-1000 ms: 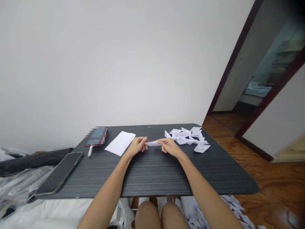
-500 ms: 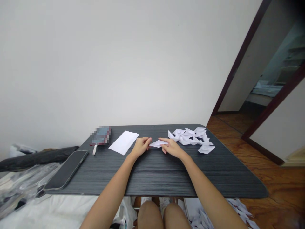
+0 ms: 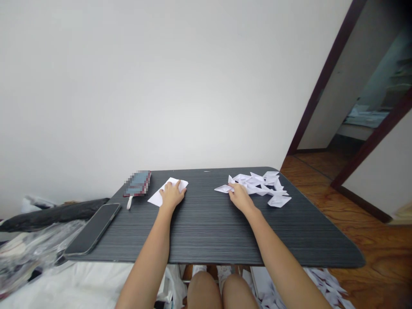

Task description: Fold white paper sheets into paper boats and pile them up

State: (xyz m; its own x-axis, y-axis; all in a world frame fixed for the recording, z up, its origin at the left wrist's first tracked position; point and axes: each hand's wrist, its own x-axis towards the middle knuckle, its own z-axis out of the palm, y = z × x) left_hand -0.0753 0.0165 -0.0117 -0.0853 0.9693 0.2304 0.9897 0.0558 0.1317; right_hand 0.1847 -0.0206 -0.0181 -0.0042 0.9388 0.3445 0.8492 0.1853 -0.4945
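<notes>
My left hand (image 3: 172,195) lies with spread fingers on the white paper (image 3: 156,199), which rests flat on the left part of the table. Whether this paper is one sheet or a stack I cannot tell. At the near-left side of the folded pieces, my right hand (image 3: 240,197) pinches a folded paper boat (image 3: 222,189) by its right end. Its pointed left end sticks out past the fingertips. Beside and behind that hand spreads a pile of white paper boats (image 3: 262,189), several of them overlapping.
The dark ribbed table (image 3: 206,234) stands against a white wall. A phone (image 3: 93,229) lies at its left edge, near a blurred-out item (image 3: 138,182) with a white strap. More folded paper (image 3: 326,285) is below the table on the right. Plastic-wrapped things lie at far left.
My left hand has moved left from the folded boat onto the white paper, its fingers spreading. My right hand has carried the boat right, up to the pile.
</notes>
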